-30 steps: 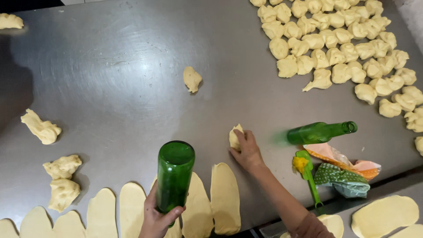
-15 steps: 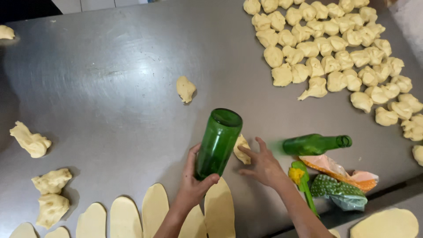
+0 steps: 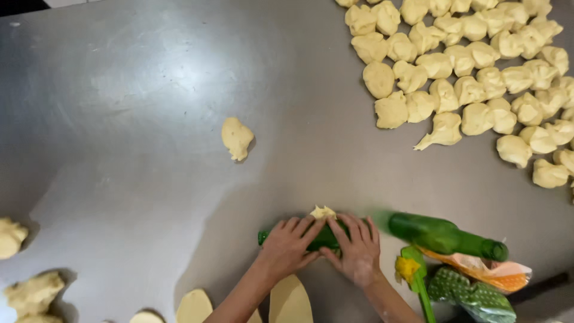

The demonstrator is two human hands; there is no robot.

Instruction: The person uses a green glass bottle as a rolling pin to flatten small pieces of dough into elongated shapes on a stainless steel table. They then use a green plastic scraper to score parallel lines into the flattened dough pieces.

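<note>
We look down on a wide grey metal desk (image 3: 149, 90). The biggest group on it is a heap of yellow dough lumps (image 3: 472, 78) at the upper right, packed close together. Near the bottom right a second green bottle (image 3: 445, 234) lies on its side, resting on an orange and green cloth (image 3: 478, 281), just beside our right hand (image 3: 357, 251). Flat oval dough pieces (image 3: 290, 302) line the bottom edge, and rough dough chunks (image 3: 33, 293) sit at the lower left. A single dough lump (image 3: 237, 137) lies alone near the middle.

Our left hand (image 3: 288, 245) and right hand lie side by side, fingers spread flat, pressing down on a green bottle (image 3: 326, 238) laid on its side. A small dough piece (image 3: 323, 212) peeks out from under the bottle, just beyond our fingertips.
</note>
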